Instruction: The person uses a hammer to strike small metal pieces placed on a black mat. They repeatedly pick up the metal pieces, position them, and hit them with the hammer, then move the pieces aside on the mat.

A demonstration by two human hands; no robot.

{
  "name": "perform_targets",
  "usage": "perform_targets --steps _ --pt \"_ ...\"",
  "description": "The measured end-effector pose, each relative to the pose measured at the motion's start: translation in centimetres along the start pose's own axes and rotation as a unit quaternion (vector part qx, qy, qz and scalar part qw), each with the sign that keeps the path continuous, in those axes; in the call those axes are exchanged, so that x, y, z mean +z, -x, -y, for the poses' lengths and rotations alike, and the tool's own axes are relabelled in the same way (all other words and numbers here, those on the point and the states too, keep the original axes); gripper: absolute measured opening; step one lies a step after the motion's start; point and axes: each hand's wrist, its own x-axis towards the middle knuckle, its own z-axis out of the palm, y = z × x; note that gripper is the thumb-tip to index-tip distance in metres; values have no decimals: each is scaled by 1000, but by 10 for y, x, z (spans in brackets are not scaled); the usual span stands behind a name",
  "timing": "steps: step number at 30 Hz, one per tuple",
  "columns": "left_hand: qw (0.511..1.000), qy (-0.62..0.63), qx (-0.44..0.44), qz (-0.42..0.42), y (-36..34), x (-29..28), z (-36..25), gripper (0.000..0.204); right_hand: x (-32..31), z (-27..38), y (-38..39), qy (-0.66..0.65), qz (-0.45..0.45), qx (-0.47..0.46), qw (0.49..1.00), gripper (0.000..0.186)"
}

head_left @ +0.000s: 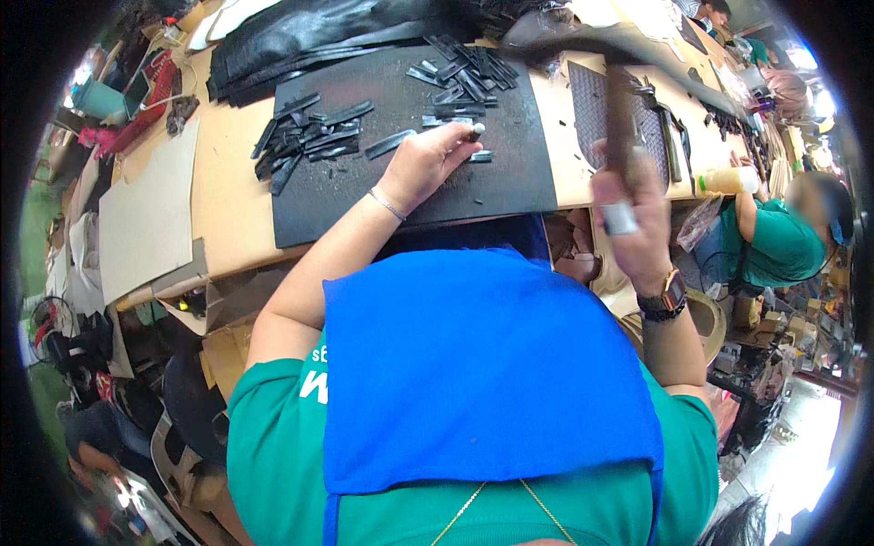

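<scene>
My left hand (423,168) is closed in a pinch around a short metal punch (477,132) with a pale round top, held over a black mat (364,205). Its lower end is hidden by my fingers. Close by, a small black strip piece (481,156) and a longer strip (390,144) lie on the mat. My right hand (637,205) is raised to the right, wrapped round the dark handle of a hammer (621,114); the hammer's head is smeared by motion. A whitish band shows at that hand's fingers.
One pile of black strips (314,135) lies left on the mat, another (466,71) at its far right. Black sheet material (291,45) covers the table's far side. A pale board (150,214) lies left. A person in green (778,237) sits right, beside a yellowish bottle (728,180).
</scene>
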Motion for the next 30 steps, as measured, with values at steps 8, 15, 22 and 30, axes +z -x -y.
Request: perform_targets --steps 8,15,22,30 --pt "999 -38 -13 32 -2 -4 -1 19 8 -48 8 301 90 -27 949 28" --pt "969 161 -185 -29 -8 -3 12 20 21 -80 32 331 88 190 920 35" --pt "973 49 -215 -71 8 -69 34 21 13 -63 30 269 80 234 931 36" --pt "946 -251 -193 68 24 -92 5 28 14 -70 12 324 135 132 927 35"
